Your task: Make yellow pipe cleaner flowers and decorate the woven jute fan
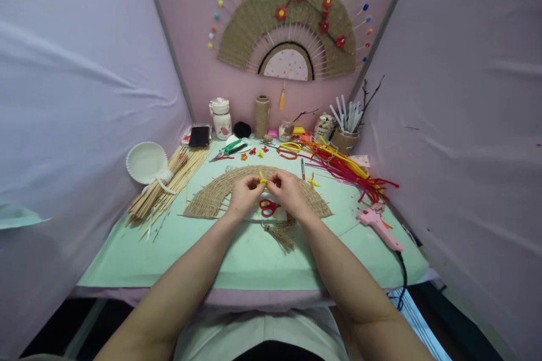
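Observation:
Over the middle of a woven twine fan (206, 201), my left hand (244, 196) and my right hand (288, 193) meet with their fingertips pinched. Between them is a small bent piece of yellow pipe cleaner (262, 178), its lower part partly covered by the fingers. Just below my hands, red-handled scissors (267, 208) rest on the fan's white inner part. A twine tassel (280, 238) hangs out toward the front of the table. Small red, orange and yellow twisted pipe cleaner flowers (253, 152) lie behind the fan, beside green-handled pliers (231, 149).
Red and yellow pipe cleaners (339, 166) spread at the right, near a corded pink glue gun (381, 227). Bundled thin sticks (158, 194) lie left. A white bottle (221, 118), twine spool (262, 117) and glue sticks (348, 115) stand behind. A decorated fan (243, 34) hangs above.

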`<state>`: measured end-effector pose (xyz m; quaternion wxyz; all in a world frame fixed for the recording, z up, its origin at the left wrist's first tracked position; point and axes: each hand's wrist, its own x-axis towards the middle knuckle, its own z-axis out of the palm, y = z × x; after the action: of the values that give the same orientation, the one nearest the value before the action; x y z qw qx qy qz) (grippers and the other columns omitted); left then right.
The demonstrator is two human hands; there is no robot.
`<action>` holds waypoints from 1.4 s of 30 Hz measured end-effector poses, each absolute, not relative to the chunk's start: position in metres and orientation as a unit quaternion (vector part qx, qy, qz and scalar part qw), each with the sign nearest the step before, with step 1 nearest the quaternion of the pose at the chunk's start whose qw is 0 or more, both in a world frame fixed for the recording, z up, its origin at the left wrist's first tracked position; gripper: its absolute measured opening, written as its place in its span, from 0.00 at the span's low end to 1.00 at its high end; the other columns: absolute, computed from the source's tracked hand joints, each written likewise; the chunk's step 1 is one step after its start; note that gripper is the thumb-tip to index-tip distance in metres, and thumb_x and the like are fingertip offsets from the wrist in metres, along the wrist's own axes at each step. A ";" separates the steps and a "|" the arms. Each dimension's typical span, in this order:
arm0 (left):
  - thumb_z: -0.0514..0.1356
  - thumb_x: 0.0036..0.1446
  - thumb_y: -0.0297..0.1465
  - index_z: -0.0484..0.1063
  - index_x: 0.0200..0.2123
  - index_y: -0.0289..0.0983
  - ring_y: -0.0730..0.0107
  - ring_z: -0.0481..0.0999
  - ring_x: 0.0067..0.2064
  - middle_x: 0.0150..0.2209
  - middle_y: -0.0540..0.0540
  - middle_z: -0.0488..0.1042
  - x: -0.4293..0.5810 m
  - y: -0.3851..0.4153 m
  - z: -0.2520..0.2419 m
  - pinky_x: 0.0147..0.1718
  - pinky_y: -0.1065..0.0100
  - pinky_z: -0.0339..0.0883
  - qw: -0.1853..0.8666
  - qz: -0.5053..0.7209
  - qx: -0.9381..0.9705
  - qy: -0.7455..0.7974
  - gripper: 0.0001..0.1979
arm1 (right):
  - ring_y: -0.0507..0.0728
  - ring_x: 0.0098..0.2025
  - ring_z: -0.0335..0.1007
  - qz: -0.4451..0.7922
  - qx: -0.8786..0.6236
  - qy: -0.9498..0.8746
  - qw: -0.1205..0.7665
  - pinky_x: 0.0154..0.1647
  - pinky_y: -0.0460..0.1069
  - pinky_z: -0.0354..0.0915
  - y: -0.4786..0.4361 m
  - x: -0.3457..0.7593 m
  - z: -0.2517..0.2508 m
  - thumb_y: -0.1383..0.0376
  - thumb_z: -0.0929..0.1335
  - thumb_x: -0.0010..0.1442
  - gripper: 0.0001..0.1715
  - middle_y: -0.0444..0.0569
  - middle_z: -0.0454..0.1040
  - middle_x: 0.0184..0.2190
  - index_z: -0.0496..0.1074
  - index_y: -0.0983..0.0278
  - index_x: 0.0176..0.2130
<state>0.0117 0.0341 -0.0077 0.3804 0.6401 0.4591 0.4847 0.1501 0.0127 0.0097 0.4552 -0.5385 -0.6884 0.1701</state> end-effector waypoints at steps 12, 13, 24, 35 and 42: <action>0.61 0.44 0.32 0.76 0.29 0.33 0.72 0.70 0.28 0.27 0.48 0.75 0.012 0.034 -0.004 0.29 0.72 0.61 0.427 0.501 0.605 0.448 0.09 | 0.48 0.19 0.54 0.464 -0.509 -0.471 0.551 0.21 0.44 0.54 0.021 0.138 -0.005 0.60 0.66 0.48 0.09 0.39 0.62 0.19 0.66 0.64 0.25; 0.62 0.43 0.32 0.75 0.29 0.33 0.72 0.70 0.28 0.27 0.48 0.75 0.012 0.034 -0.003 0.29 0.72 0.61 0.443 0.506 0.591 0.445 0.09 | 0.47 0.19 0.54 0.473 -0.502 -0.463 0.557 0.21 0.44 0.54 0.022 0.139 -0.006 0.60 0.66 0.48 0.09 0.39 0.63 0.19 0.67 0.64 0.25; 0.69 0.34 0.32 0.74 0.26 0.34 0.77 0.68 0.27 0.25 0.49 0.73 0.010 0.027 0.014 0.28 0.73 0.60 0.658 0.482 0.435 0.380 0.12 | 0.54 0.38 0.70 0.428 -0.441 -0.610 0.500 0.43 0.49 0.63 0.017 0.166 0.018 0.61 0.69 0.50 0.12 0.47 0.77 0.36 0.76 0.63 0.35; 0.62 0.44 0.32 0.74 0.30 0.34 0.72 0.71 0.29 0.28 0.48 0.75 0.007 0.033 0.001 0.31 0.71 0.63 0.444 0.488 0.617 0.429 0.09 | 0.51 0.29 0.65 0.394 -0.490 -0.619 0.471 0.31 0.46 0.60 0.018 0.168 0.016 0.58 0.68 0.51 0.12 0.45 0.72 0.27 0.72 0.65 0.30; 0.60 0.47 0.31 0.73 0.30 0.35 0.72 0.70 0.29 0.27 0.49 0.74 0.009 0.030 0.002 0.29 0.72 0.62 0.346 0.504 0.659 0.439 0.07 | 0.51 0.27 0.62 0.367 -0.510 -0.621 0.468 0.29 0.46 0.59 0.014 0.161 0.017 0.58 0.67 0.50 0.12 0.44 0.70 0.24 0.71 0.65 0.28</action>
<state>0.0094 0.0297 0.0015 0.3462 0.6585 0.4391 0.5037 0.1606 0.0143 0.0170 0.4682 -0.5102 -0.6210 0.3672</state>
